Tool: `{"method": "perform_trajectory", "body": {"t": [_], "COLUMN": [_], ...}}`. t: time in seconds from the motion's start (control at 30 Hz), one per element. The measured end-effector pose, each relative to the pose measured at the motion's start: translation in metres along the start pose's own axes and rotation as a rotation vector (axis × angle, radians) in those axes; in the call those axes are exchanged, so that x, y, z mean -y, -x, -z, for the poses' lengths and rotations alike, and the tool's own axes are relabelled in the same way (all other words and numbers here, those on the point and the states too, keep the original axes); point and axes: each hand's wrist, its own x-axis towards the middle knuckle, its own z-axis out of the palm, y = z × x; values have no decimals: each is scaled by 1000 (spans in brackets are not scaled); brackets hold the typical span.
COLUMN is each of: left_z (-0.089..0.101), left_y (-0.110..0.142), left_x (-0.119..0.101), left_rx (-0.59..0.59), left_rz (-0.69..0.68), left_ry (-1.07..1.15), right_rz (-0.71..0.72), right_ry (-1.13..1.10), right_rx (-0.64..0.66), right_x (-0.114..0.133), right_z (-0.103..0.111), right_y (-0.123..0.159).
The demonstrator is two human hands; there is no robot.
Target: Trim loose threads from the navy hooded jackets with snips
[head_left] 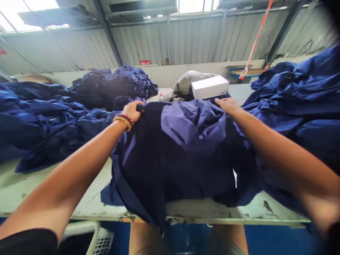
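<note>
Dark navy cloth garment (180, 159) is lying bunched on a scuffed pale green worktable (87, 198), overhanging its near edge in the head view. The person's left hand (132, 110), wearing a red and gold beaded bracelet (123, 121), is clenching a fold at the garment's far side, while the right hand (228, 106) is resting open on its far edge, fingers extended. Heaped navy cloth piles (53, 120) are lying to the left and right, and a white cardboard box (210, 87) is sitting just beyond the garment beside a crumpled beige sack (187, 83).
</note>
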Motion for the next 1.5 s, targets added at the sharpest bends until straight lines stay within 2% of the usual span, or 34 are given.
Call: {"method": "perform_trajectory", "body": {"t": [0.03,0.1,0.17,0.23,0.3,0.33,0.4,0.47,0.53,0.6,0.67,0.77,0.87,0.93,1.0,1.07,1.13,1.2,1.3,1.37,1.43,1.5], "left_z": [-21,-62,-96,-119,-130,-132,-133,-137,-148,-166,-186,-212,-228,-231,-227,-213,-191,-166,-138,-131,-132,-136], "left_y": [-4,6,37,82,131,154,192,219,235,242,242,228,210,204,207,222,245,273,307,318,318,309], "left_x": [3,7,8,8,10,11,17,23,29,31,29,18,0,-13,-24,-31,-29,-20,3,18,29,33], "left_rx": [58,182,310,450,622,683,810,898,887,784,666,578,548,528,515,501,474,478,631,710,675,502], "left_rz": [32,37,-35,-143,-329,-373,-371,-309,-274,-266,-251,-202,-141,-98,-63,-55,-84,-130,-194,-218,-201,-118], "left_ry": [-36,-79,-83,-61,-48,-60,-64,-65,-81,-108,-125,-131,-150,-163,-171,-169,-143,-94,-24,11,61,124], "right_rz": [-31,-90,-78,-25,16,26,19,-29,-74,-82,-44,43,106,135,144,131,95,31,-47,-59,-55,-57], "right_ry": [23,66,86,82,74,75,111,160,183,192,200,226,273,294,276,217,157,130,122,126,189,305], "right_rx": [22,61,103,175,252,284,328,333,310,258,201,159,167,146,72,-24,-88,-74,61,180,280,331], "right_x": [-8,-21,-31,-37,-42,-44,-51,-62,-79,-101,-123,-151,-164,-156,-134,-103,-74,-56,-59,-72,-83,-86], "right_z": [-21,-56,-80,-91,-92,-91,-85,-82,-83,-90,-98,-105,-107,-106,-103,-96,-87,-79,-75,-80,-88,-95], "right_y": [-8,-2,26,72,130,160,219,267,297,305,293,251,209,198,206,232,269,308,351,362,360,348]}}
